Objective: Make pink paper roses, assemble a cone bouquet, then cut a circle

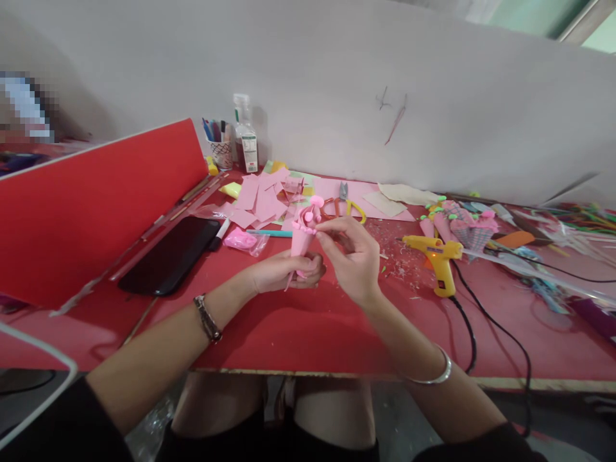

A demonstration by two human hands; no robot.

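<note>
left wrist: dark bead bracelet [208,319] | right wrist: silver bangle [436,374] | black sleeves

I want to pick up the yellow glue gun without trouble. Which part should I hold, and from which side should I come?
Take the glue gun by its handle, the lower part that points toward the table edge, coming from above and the near side. It stands with the nozzle pointing left toward the right hand, so avoid that end. The black cord trails from the handle base.

Craft workbench: glue gun [436,256], paper scraps [262,199]
</note>
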